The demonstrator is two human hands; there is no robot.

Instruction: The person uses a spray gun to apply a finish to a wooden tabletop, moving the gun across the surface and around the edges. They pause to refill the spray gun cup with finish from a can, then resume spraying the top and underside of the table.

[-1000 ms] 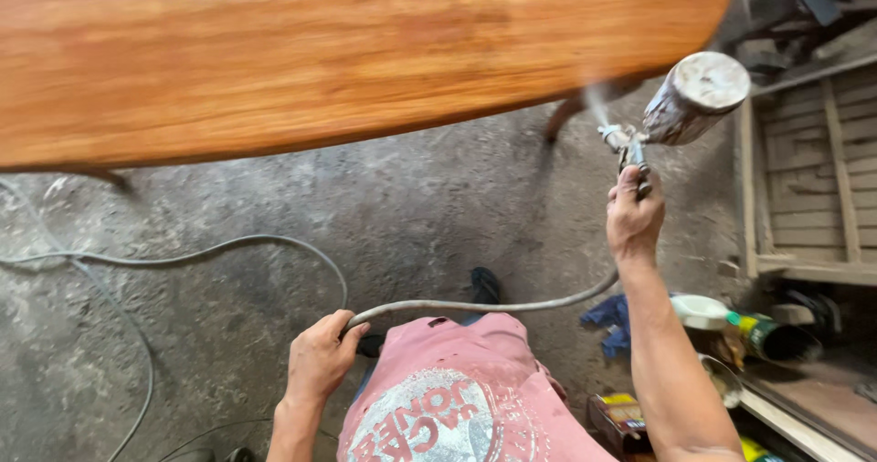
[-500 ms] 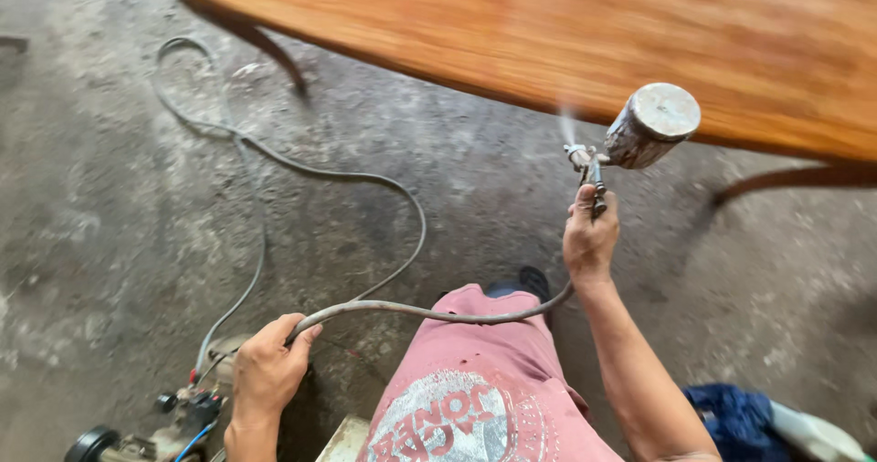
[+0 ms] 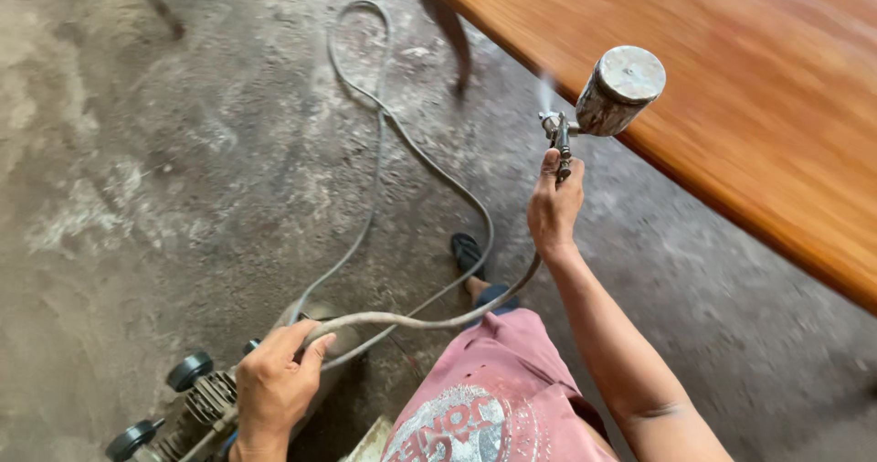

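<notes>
Wooden tabletop (image 3: pixel 731 87) has shifted right; compressor (image 3: pixel 196 398) appeared.

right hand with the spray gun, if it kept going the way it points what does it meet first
Probably the near edge of the glossy wooden tabletop: the right hand aims the spray gun up toward it. Depth is unclear.

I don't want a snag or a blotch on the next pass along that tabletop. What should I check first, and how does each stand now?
1. Right hand grips the spray gun: ok.
2. Cup on the gun closed by its lid: ok.
3. Mist leaves the nozzle toward the wooden tabletop: ok.
4. Left hand holds the air hose up, off the wood: ok.
5. Slack hose loops on the concrete floor near the foot: not ok.
6. Compressor running steadily: cannot tell.
</notes>
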